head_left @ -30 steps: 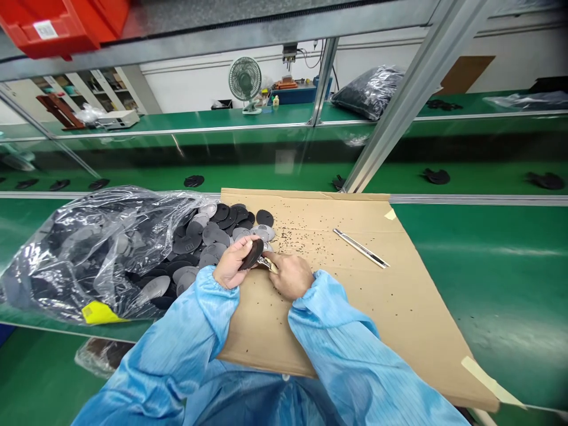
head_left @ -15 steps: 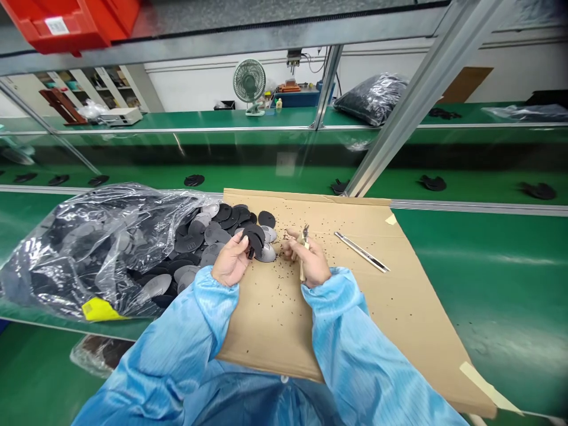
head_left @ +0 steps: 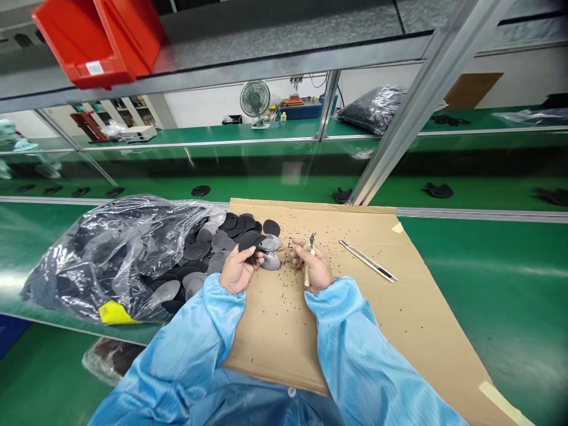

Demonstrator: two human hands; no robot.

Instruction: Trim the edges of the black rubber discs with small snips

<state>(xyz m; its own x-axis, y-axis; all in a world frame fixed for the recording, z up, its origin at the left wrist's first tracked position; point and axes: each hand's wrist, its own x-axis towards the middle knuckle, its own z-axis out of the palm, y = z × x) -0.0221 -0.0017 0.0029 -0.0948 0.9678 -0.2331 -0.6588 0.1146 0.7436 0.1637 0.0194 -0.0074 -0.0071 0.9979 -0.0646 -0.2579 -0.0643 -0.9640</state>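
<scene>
Pinched in the left hand (head_left: pixel 237 272) at the cardboard's (head_left: pixel 355 319) ten o'clock, the black discs (head_left: pixel 249 240) look light, thin and fairly stiff, best held by their six o'clock rims; the right hand (head_left: pixel 318 271), apart, grips pliers (head_left: pixel 312 242).

The head view looks forward and down over both hands at arm's reach

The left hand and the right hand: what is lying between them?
In the head view: grey discs, and tiny black bits scattered on the cardboard.
</scene>
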